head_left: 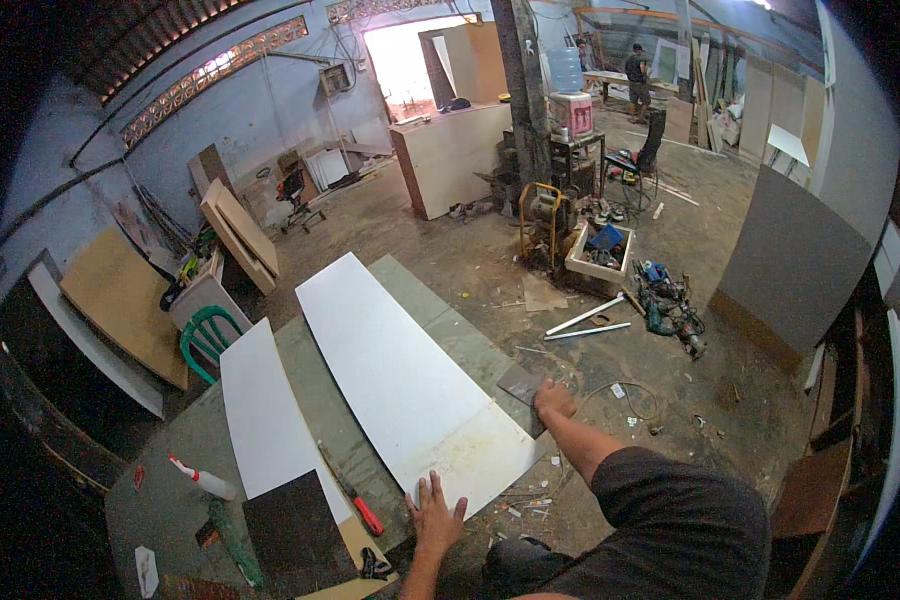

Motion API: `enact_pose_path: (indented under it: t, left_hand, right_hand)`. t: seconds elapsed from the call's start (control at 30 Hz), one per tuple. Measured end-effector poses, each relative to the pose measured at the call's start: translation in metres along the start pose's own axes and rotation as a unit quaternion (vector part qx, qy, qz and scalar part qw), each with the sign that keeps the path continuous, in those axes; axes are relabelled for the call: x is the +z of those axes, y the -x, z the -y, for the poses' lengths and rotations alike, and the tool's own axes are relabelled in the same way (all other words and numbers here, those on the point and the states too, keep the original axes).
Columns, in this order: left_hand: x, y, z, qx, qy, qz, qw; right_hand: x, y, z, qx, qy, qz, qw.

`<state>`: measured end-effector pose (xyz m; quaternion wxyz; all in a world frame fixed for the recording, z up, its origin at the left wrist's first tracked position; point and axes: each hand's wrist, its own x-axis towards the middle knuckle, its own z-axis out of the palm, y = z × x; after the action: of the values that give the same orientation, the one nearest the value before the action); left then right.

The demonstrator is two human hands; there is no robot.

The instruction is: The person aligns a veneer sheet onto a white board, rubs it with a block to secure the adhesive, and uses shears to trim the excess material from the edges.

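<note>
A long white panel (375,345) lies on a worn grey-green worktable (435,305), with a yellowish smear across its near end. On that end's left edge rests my left hand (436,515), fingers spread and holding nothing. My right hand (553,400) is closed on a small dark flat sheet (518,383) beside the panel's right edge. Left of the panel lies a red-handled tool (367,515), and past it a second white panel (258,410) partly covered by a dark square sheet (298,528).
A white squeeze bottle (202,478) with a red tip and a green bottle (232,545) are on the table's left. A green chair (208,338) stands behind it. Power tools (670,310), white strips (587,332) and a crate (600,262) occupy the floor. A person (636,80) stands far back.
</note>
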<state>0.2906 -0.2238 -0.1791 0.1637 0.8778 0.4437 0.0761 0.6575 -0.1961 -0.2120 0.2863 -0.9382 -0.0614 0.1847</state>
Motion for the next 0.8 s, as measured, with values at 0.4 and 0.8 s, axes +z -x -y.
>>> enact_pose_path:
  t: [0.4, 0.8]
  left_hand:
    - [0.013, -0.03, -0.04, -0.026, -0.054, -0.019, 0.998]
    - [0.014, -0.071, -0.031, -0.084, -0.036, -0.092, 0.992]
  right_hand:
    - [0.009, -0.042, -0.02, -0.098, 0.045, 0.031, 0.994]
    - [0.027, -0.034, -0.016, -0.058, 0.042, -0.057, 0.996]
